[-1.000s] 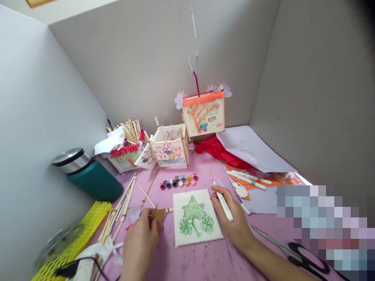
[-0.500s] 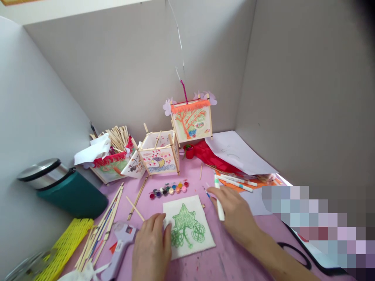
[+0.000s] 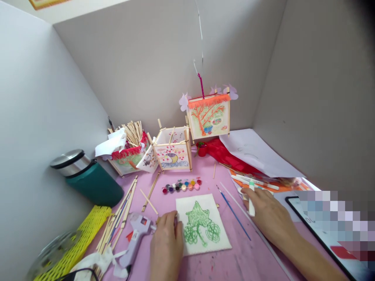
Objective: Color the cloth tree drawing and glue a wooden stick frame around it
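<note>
My right hand (image 3: 265, 210) grips a white marker with a pale green end (image 3: 252, 201), held upright over the right side of the table. My left hand (image 3: 166, 242) rests at the left edge of a white square sheet (image 3: 225, 238), thumb apart from the bent fingers. On that sheet is a green drawing (image 3: 197, 214) of a star-like shape on a stem with scribbled round shapes below. A blue paintbrush (image 3: 234, 212) lies between the sheet and my right hand. More white markers (image 3: 263, 183) lie just beyond that hand.
Paint pots (image 3: 183, 187) sit behind the sheet. To the left are a glue gun (image 3: 136, 238), thin sticks (image 3: 123, 216) and a teal bottle (image 3: 95, 183). A stick-framed lantern (image 3: 172, 156) stands at the back; another lantern (image 3: 209, 117) hangs from a wire. A tablet (image 3: 310, 222) is at right.
My right hand has moved right with the marker, away from the sheet, uncovering the blue paintbrush. My left hand stays by the sheet's left edge. The view has shifted, showing more of the tablet.
</note>
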The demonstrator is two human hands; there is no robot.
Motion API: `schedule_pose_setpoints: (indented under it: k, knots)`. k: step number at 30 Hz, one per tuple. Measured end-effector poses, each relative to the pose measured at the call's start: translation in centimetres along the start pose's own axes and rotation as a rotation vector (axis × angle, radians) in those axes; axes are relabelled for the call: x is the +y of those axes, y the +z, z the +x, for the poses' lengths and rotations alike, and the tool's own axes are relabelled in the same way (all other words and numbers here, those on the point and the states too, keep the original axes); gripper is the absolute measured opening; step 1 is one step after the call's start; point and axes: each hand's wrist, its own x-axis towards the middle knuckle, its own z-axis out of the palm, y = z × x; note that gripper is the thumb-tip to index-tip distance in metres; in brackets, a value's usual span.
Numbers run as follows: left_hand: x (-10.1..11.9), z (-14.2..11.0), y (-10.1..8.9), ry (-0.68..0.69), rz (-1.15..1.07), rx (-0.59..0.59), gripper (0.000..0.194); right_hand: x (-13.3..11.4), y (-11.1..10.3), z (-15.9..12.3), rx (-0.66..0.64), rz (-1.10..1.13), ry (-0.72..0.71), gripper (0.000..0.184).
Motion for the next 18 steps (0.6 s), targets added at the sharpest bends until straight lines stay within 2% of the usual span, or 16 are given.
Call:
schedule_pose_setpoints:
  k: [5,8,11,13,16,18]
  knots:
    - [-0.6,0.2,0.7,0.065,-0.093,0.041,0.027,-0.3,-0.6,0.4,0.097,0.109,-0.009,0.027]
    - [-0.8,0.2,1.0,0.096,-0.118,0.052,0.027,-1.7,-2.6,1.1,0.156,0.407,0.018,0.034]
    - [-0.7,0.1,1.0,0.093,-0.126,0.047,0.028,-4.4,-5.0,2.2,0.025,0.898,0.134,0.036]
    - [-0.6,0.0,1.0,0.091,-0.126,0.040,0.029,-6.4,-6.1,3.1,-0.073,1.149,0.191,0.037]
    - [-0.6,0.0,1.0,0.094,-0.122,0.052,0.030,-9.6,-5.9,4.1,-0.087,1.360,0.297,0.040]
    - [-0.6,0.0,1.1,0.100,-0.121,0.064,0.029,-11.5,-4.9,4.3,-0.163,1.481,0.373,0.044]
